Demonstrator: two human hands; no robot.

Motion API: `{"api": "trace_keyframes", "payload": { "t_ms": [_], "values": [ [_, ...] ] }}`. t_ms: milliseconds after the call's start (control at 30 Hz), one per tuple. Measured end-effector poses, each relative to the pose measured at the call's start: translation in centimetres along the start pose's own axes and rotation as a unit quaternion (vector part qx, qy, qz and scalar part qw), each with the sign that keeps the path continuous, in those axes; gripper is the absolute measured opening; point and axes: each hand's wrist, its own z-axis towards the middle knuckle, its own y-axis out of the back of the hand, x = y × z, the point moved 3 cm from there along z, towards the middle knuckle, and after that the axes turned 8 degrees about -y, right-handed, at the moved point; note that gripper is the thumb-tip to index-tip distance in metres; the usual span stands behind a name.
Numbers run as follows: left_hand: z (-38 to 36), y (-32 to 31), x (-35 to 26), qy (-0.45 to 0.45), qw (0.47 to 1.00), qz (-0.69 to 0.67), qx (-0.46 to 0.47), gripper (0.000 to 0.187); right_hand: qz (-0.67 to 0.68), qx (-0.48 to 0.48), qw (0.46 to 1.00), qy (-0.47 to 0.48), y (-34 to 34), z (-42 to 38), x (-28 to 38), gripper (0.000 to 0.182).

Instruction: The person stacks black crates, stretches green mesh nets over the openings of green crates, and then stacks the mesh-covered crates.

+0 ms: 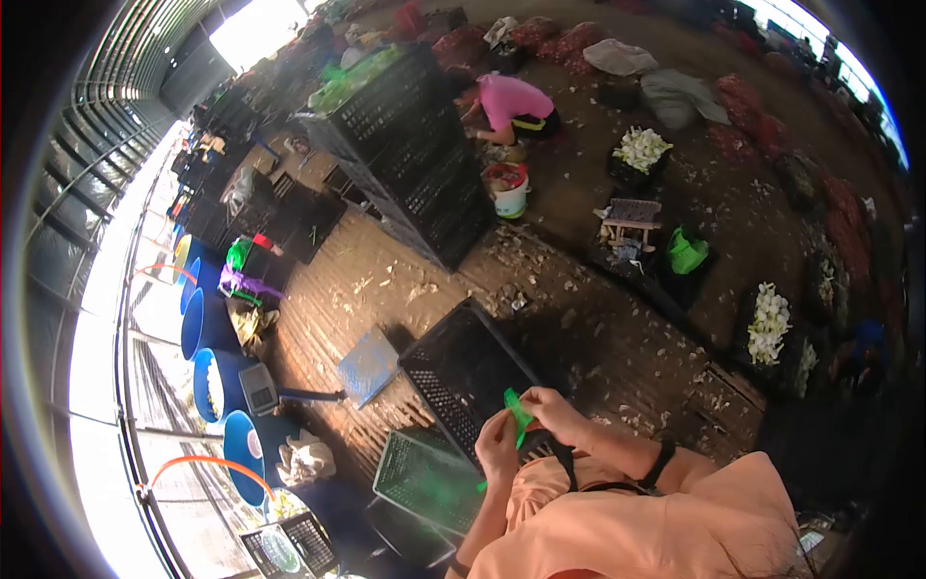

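Both hands meet in front of my body, above the near edge of a black plastic crate (461,349). My left hand (496,444) pinches the lower side of a thin, bright green piece of netting or plastic (517,417). On its upper side, the fingers of my right hand (554,415) are closed on the same piece. It is bunched up, and I cannot make out its exact kind. Below my left hand, a green crate (413,475) contains hazy green material.
A tall stack of black crates (405,145) stands ahead, near a crouching person in pink (513,101). Blue barrels (243,454) line the left wall. A platform scale (367,369) lies on the littered floor. Crates of white bulbs (769,323) and red sacks are at right.
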Motion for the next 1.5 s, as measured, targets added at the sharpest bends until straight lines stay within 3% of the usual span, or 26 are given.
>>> {"api": "trace_keyframes", "payload": {
  "t_ms": [33,133,233,300,367,400,433,500,633,667,733,767,833,900,967,1033,1067,1100,1167,1267,1300,1333,1367,1400,1433,1500],
  "values": [
    [-0.2,-0.1,-0.4,0.048,0.999,-0.025,0.001,0.016,0.025,-0.022,0.999,0.001,0.1,-0.3,-0.5,0.015],
    [-0.7,-0.6,0.1,0.063,0.996,-0.068,-0.01,0.015,0.077,-0.065,0.995,-0.017,0.5,0.0,-1.4,0.016],
    [-0.7,-0.6,0.8,0.014,1.0,-0.02,-0.005,0.014,0.113,-0.088,0.989,-0.046,0.4,0.0,-1.8,0.015],
    [-0.8,-0.5,0.7,-0.112,0.991,0.068,-0.036,0.014,0.157,-0.121,0.98,0.023,0.7,0.1,-1.4,0.012],
    [-1.2,0.2,2.1,0.045,0.991,-0.079,-0.103,0.011,0.189,-0.157,0.969,0.023,1.8,-0.3,0.3,0.01],
    [-1.1,0.9,2.6,0.099,0.976,-0.147,-0.127,0.011,0.273,-0.14,0.952,0.012,2.6,-0.3,1.1,0.01],
    [-0.9,1.7,3.2,0.15,0.953,-0.215,-0.152,0.011,0.355,-0.124,0.927,0.001,4.0,-0.2,1.8,0.012],
    [-0.6,3.1,4.8,0.246,0.871,-0.38,-0.189,0.009,0.488,0.073,0.87,-0.007,7.9,2.2,1.2,0.013],
    [-0.8,5.2,5.8,0.299,0.733,-0.566,-0.233,0.012,0.289,-0.033,0.957,0.023,7.8,-0.7,5.2,0.015],
    [-0.6,6.2,6.0,0.302,0.731,-0.562,-0.243,0.012,0.301,-0.065,0.951,-0.025,7.6,-1.1,5.2,0.017],
    [-0.4,7.8,6.7,0.358,0.61,-0.657,-0.26,0.021,0.325,-0.052,0.941,-0.074,8.6,-0.8,4.0,0.019],
    [-0.6,8.8,7.2,0.359,0.606,-0.658,-0.267,0.021,0.351,-0.039,0.929,-0.11,9.0,-0.7,3.6,0.02],
    [-1.0,10.3,7.9,0.324,0.686,-0.617,-0.209,0.022,0.324,-0.06,0.937,-0.115,10.0,-0.3,3.2,0.022],
    [-0.2,10.8,5.1,0.369,0.71,-0.532,-0.279,0.021,0.357,0.02,0.932,-0.049,10.8,1.0,3.6,0.021],
    [0.5,12.1,4.9,0.308,0.838,-0.406,-0.198,0.012,0.301,-0.03,0.953,0.004,9.1,1.1,4.8,0.017],
    [1.6,14.3,4.7,0.303,0.843,-0.403,-0.187,0.012,0.076,-0.074,0.988,0.108,6.2,-0.5,7.9,0.015],
    [2.5,15.6,4.2,0.288,0.84,-0.417,-0.193,0.012,-0.036,-0.033,0.99,0.129,5.0,-0.9,8.4,0.019],
    [3.5,16.7,3.5,0.272,0.837,-0.43,-0.201,0.011,-0.22,-0.008,0.952,0.212,3.1,-1.8,9.2,0.025],
    [6.0,18.4,0.9,0.247,0.846,-0.414,-0.228,0.012,-0.484,0.041,0.791,0.373,-0.3,-3.3,9.9,0.024],
    [8.0,18.7,-2.9,0.166,0.894,-0.376,-0.177,0.015,-0.492,0.091,0.768,0.399,0.3,-0.6,10.5,0.021],
    [8.2,18.3,-4.1,0.117,0.921,-0.347,-0.131,0.016,-0.372,0.042,0.871,0.318,0.8,0.4,12.0,0.013],
    [7.9,17.8,-5.2,0.094,0.954,-0.262,-0.116,0.018,-0.152,-0.037,0.979,0.129,2.6,0.6,13.7,0.009],
    [7.3,17.4,-4.4,0.092,0.953,-0.263,-0.12,0.018,0.072,-0.007,0.989,0.132,3.6,1.4,15.7,0.009],
    [6.5,16.8,-3.3,0.017,0.995,-0.095,-0.035,0.017,0.222,0.005,0.968,0.12,4.8,2.5,17.5,0.019],
    [5.7,16.2,-2.3,-0.057,0.994,0.078,0.055,0.017,0.331,0.174,0.917,0.138,6.4,3.2,19.5,0.023],
    [4.0,16.6,-0.3,0.003,0.995,0.085,0.057,0.017,0.406,0.186,0.879,0.169,8.2,2.1,22.9,0.026]
  ]
}}
